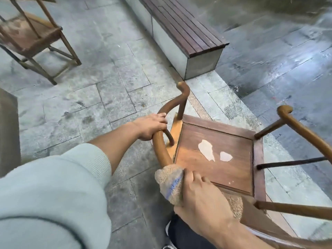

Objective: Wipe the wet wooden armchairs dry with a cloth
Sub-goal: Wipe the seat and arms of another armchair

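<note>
A wooden armchair (221, 159) with a curved rail stands right below me, its brown seat marked by two pale worn patches. My left hand (150, 127) grips the curved armrest on the chair's left side. My right hand (199, 196) presses a beige terry cloth (168, 182) with a blue stripe around the same rail, lower down near the back. The cloth wraps the rail, and more of it shows past my wrist. A second wooden armchair (34, 36) stands at the top left, apart from both hands.
A long bench (181, 22) with dark slats on a pale base runs from the top centre toward the chair. Grey stone paving lies all around; the ground at the right is wet and shiny. A dark object edge (9, 132) stands at the left.
</note>
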{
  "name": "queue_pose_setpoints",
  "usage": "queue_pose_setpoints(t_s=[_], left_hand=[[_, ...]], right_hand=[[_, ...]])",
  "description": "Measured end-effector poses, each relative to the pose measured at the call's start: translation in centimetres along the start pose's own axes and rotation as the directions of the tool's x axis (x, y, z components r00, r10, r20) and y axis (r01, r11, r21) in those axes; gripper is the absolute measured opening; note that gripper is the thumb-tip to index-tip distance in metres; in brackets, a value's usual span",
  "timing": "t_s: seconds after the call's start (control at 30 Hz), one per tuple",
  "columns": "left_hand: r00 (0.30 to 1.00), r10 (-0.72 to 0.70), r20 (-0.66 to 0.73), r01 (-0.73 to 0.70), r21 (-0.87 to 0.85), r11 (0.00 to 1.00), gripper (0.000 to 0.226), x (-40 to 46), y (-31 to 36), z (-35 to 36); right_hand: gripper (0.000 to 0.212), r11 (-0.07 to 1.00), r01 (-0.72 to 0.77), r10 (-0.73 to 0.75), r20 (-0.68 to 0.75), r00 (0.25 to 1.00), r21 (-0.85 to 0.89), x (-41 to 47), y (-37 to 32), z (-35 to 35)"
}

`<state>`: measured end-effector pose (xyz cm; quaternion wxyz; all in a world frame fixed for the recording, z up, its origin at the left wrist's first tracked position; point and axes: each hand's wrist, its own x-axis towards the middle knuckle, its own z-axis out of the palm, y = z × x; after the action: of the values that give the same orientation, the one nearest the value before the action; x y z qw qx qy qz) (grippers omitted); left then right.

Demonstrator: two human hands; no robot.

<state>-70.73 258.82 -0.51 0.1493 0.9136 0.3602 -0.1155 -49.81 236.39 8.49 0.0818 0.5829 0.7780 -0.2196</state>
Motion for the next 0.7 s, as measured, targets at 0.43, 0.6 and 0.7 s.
queue_pose_setpoints(t_s=[0.43,0.6,0.7], left_hand=[[0.951,0.152,0.271,-0.151,-0.023,0.988,0.081,14.3,-11.2,-3.5],[0.925,0.24,0.296,-0.283,0.112,0.953,0.076,20.8,-14.0,-2.6],[0.913,0.296,0.279,-0.344,0.14,0.928,0.074,26.1,-15.9,-2.1]], right_hand=[[0.074,0.706,-0.494,0.436,0.238,0.868,0.507,25.8,-3.8,-0.9],[0.078,0.586,-0.659,0.647,0.217,0.731,0.471,32.4,-3.5,-1.0],[0.096,0.491,-0.751,0.772,0.179,0.61,0.442,37.3,-1.8,-1.7]])
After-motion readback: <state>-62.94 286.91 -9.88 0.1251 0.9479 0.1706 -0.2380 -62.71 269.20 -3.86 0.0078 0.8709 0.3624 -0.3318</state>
